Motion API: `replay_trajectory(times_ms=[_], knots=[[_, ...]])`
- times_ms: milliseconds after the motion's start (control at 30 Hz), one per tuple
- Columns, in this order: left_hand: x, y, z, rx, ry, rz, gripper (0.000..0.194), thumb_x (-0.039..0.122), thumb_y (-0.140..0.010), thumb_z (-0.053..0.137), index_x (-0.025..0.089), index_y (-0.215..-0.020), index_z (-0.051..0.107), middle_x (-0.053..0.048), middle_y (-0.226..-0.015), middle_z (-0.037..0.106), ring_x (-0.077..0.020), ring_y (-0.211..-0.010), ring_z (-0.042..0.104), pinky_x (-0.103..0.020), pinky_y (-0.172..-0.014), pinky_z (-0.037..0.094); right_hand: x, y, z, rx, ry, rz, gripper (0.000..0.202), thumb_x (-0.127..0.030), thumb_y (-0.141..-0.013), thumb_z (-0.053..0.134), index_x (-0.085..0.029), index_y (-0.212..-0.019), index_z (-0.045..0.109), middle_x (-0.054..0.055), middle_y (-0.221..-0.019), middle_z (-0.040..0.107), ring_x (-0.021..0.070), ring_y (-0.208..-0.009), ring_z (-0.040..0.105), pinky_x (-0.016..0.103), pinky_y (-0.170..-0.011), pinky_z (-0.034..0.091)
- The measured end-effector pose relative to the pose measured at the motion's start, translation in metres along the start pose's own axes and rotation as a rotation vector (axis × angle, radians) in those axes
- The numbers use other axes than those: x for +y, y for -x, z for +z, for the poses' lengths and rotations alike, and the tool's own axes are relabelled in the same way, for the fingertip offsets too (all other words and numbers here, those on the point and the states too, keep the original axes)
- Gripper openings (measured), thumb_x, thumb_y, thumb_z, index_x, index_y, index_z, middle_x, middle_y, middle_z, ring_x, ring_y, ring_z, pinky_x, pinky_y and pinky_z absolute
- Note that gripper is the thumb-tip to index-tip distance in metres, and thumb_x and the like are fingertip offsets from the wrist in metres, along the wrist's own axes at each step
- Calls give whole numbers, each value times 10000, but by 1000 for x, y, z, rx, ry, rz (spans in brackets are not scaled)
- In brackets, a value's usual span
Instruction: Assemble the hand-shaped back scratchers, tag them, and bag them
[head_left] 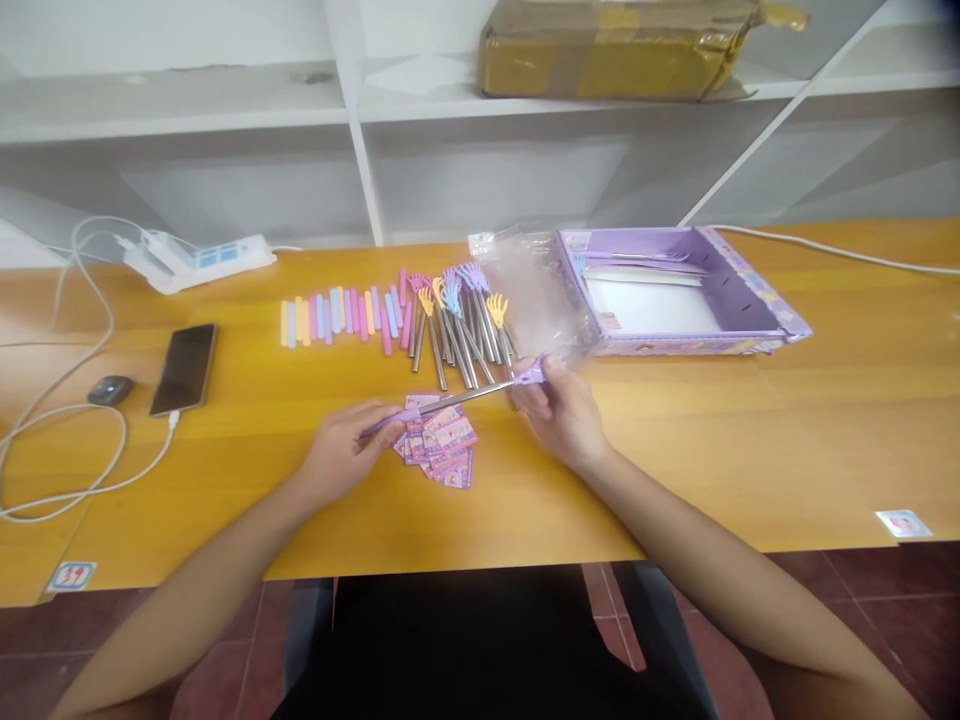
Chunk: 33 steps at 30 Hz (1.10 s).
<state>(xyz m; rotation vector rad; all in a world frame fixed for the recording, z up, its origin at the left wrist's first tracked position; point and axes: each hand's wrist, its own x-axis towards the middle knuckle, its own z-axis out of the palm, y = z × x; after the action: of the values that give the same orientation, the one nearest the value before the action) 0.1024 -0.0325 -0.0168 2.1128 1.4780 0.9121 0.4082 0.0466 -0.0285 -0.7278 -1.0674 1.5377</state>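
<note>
Between my two hands stretches a back scratcher [469,396] with a metal rod and purple ends. My left hand [345,450] is closed round its purple handle, while my right hand [562,412] pinches the purple claw end. Beneath the rod lies a loose pile of pink and purple printed cards [442,450]. Just beyond, several metal rods with coloured claw heads [457,325] lie bunched together. A row of pastel handle tubes [341,312] in yellow, blue, purple and pink runs to their left.
A purple open box [750,285] holding another scratcher stands back right, with clear plastic bags [536,290] beside it. On the left are a phone [184,370], a black mouse-like object [111,390], cables and a white power strip [199,262]. A taped carton [622,50] sits on the shelf.
</note>
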Motion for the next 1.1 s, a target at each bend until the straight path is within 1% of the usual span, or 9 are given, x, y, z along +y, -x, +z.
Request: replay_trajectory(times_ms=[100,200,367,600,733,900,1000,1100], knots=[[4,2,2,58,13,-21,301,450,-1083,659,214,-1107,844,-41,-929,818,-159,-759,725,-265,-676,557,5,4,5,7,-7,1,452,-693,-967,771,-246,-904,776,-81,-530,285,119,-492,224,319,-509,260],[7,3,3,108,28,-39,265,431,-1051,701,214,-1067,852,-46,-946,844,-180,-825,773,-274,-719,598,6,7,10,8,-5,12,456,-699,-955,779,-247,-892,778,-79,-531,279,115,-485,204,320,-497,228],[8,3,7,172,20,-46,180,361,-999,736,221,-995,850,-31,-915,857,-184,-796,783,-289,-739,620,7,10,13,-10,-27,24,440,-683,-947,807,-249,-878,789,-80,-517,283,104,-479,178,306,-500,189],[11,6,13,162,36,-50,135,311,-981,742,228,-1018,842,-17,-920,856,-175,-787,779,-288,-735,632,9,15,17,-29,-8,19,470,-695,-962,785,-236,-861,772,-83,-509,297,97,-472,208,299,-504,208],[15,7,16,187,54,-16,111,276,-973,751,213,-1004,837,-18,-900,853,-166,-764,778,-270,-706,625,11,18,18,-61,-19,35,483,-691,-977,773,-219,-875,787,-83,-516,306,94,-475,232,298,-518,213],[18,7,18,228,61,47,103,227,-952,758,208,-1009,842,-19,-918,864,-157,-763,792,-246,-712,638,14,20,16,-107,-7,51,487,-681,-1016,726,-209,-904,775,-90,-523,310,94,-471,237,282,-505,213],[19,7,17,231,46,60,114,225,-955,763,210,-1030,848,-17,-919,865,-154,-759,793,-235,-688,626,15,21,16,-121,-21,57,471,-667,-1028,715,-211,-924,774,-93,-522,315,94,-466,230,278,-498,211],[19,4,10,213,14,80,104,250,-972,773,214,-1029,853,-10,-896,859,-145,-725,774,-228,-629,585,14,18,14,-145,6,60,490,-671,-1064,659,-208,-955,777,-89,-516,335,95,-456,251,283,-495,219]])
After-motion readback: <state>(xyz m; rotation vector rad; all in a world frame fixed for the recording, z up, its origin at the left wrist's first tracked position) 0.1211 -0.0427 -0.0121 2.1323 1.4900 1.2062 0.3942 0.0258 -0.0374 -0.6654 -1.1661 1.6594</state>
